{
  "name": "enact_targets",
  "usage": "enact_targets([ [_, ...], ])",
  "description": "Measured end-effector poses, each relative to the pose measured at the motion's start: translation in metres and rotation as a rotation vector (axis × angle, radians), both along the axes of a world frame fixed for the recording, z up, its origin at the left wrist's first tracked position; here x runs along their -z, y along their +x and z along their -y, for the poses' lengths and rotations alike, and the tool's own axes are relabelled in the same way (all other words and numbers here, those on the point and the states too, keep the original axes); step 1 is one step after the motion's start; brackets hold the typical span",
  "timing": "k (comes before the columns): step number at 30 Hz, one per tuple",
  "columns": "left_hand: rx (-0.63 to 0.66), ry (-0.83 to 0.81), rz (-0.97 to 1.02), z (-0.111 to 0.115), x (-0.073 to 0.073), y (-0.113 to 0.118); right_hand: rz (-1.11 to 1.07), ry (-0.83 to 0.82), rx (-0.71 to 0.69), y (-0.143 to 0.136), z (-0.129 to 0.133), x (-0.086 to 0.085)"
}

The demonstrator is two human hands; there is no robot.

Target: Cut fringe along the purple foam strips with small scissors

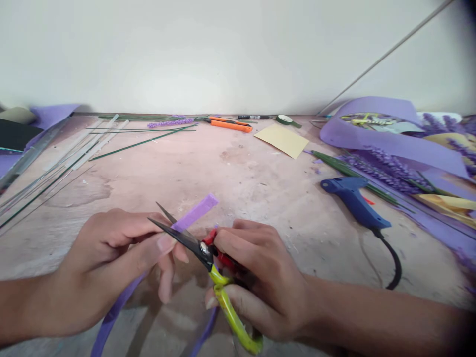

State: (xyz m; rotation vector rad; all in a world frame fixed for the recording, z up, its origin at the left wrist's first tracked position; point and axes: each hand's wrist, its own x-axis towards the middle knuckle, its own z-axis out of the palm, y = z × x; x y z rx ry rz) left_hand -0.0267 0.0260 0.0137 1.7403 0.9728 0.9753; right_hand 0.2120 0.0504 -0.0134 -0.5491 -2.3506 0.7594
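A narrow purple strip is pinched between the thumb and fingers of my left hand. Its short end sticks up to the right between the parted blades of the scissors, while a longer purple length hangs down below the hand. My right hand grips the scissors, which have dark blades and red and yellow-green handles. The blades point left, with their tips beside my left thumb. Fingers of the right hand hide part of the red handle.
On the right lie a blue glue gun, lavender sprigs and a wide purple sheet. Toward the back are an orange cutter, a yellow card and green tape. Wires and clear sticks spread at left.
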Motion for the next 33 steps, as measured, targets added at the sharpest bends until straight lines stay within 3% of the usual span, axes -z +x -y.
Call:
enact_targets([
  [7, 0.082, -0.043, -0.009, 0.0027, 0.0019, -0.0025, -0.011, 0.007, 0.008, -0.0014, -0.0019, -0.0009],
  [16, 0.049, -0.053, -0.009, 0.002, 0.0035, -0.004, 0.05, -0.005, 0.015, -0.0005, -0.0009, -0.0039],
  [23, 0.098, -0.025, -0.004, 0.0009, 0.0023, -0.0026, -0.066, 0.048, 0.006, -0.002, -0.0021, -0.0013],
  [33, 0.043, -0.231, 0.04, 0.0076, 0.0094, -0.0026, -0.016, 0.018, 0.053, -0.0009, -0.001, -0.0033],
])
